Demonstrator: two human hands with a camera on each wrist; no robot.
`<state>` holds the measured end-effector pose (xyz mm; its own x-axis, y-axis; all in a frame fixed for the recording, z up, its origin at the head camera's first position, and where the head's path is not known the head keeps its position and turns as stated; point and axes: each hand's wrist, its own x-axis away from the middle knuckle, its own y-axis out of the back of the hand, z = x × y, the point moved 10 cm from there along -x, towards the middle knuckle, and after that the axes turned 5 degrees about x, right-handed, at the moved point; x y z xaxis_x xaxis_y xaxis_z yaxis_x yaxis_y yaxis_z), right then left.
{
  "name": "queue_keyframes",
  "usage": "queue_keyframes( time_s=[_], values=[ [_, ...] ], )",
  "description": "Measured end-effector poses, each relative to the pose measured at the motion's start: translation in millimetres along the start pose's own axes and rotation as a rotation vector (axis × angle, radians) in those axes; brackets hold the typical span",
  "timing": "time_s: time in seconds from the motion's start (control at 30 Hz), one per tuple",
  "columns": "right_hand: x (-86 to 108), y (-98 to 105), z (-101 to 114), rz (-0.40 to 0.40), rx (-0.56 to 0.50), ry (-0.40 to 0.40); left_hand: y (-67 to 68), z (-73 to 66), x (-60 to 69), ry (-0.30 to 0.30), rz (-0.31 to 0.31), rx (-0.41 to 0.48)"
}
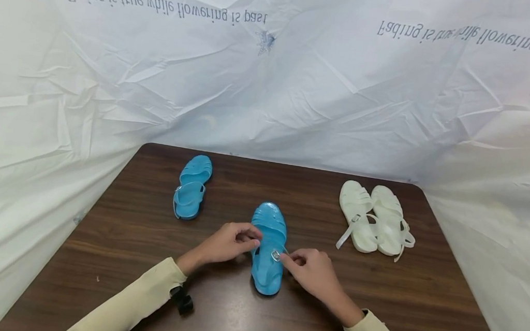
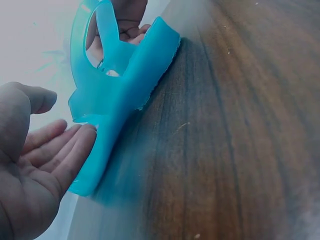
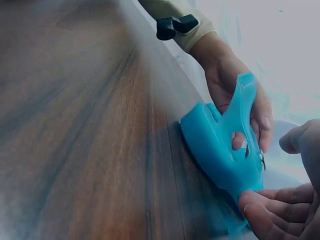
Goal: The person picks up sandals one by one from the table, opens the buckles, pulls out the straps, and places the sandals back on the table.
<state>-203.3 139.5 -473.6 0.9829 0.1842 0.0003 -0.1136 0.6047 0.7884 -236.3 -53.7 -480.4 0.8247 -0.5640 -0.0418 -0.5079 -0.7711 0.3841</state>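
A blue jelly sandal (image 1: 265, 277) lies on the table between the two hands, its toe pointing away from me. Its clear buckle (image 1: 275, 255) sits on the right side of the ankle strap. My left hand (image 1: 228, 243) is at the sandal's left side; in the left wrist view its loosely bent fingers (image 2: 75, 155) come up against the shoe, thumb apart. On the other side, my right hand (image 1: 316, 273) is close to the buckle. The right wrist view has its fingertips (image 3: 250, 202) at the sandal's side, with the thumb away from them.
Another blue sandal (image 1: 189, 201) lies at the back left of the dark wooden table (image 1: 136, 259). A pair of white sandals (image 1: 364, 241) stands side by side at the back right, one strap hanging loose. White printed sheeting (image 1: 271, 83) hangs behind the table's far edge.
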Motion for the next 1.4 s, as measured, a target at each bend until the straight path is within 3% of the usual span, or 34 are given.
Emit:
queue_keyframes(
  time_s=[0.3, 0.5, 0.7, 0.9, 1.07, 1.4],
  values=[
    [-8.3, 4, 8, -0.149, 0.116, 0.054, -2.7, 12.2, 9.3, 0.111, 0.006, 0.063],
    [-12.1, -10, 0, -0.027, 0.085, -0.025, -10.1, 14.9, 13.1, 0.132, 0.045, 0.066],
    [-12.2, -21, 3, 0.065, 0.111, -0.021, -16.0, 13.8, 14.9, 0.135, 0.09, 0.089],
    [-13.7, -25, 10, 0.102, 0.097, 0.002, -16.5, 13.8, 15.1, 0.128, 0.09, 0.084],
    [-13.2, -29, 8, 0.157, 0.03, -0.03, -15.3, 10.4, 15.0, 0.103, 0.072, 0.051],
    [-11.5, -24, 8, 0.087, -0.035, -0.006, -13.0, 5.1, 12.2, 0.08, 0.025, 0.051]
  ],
)
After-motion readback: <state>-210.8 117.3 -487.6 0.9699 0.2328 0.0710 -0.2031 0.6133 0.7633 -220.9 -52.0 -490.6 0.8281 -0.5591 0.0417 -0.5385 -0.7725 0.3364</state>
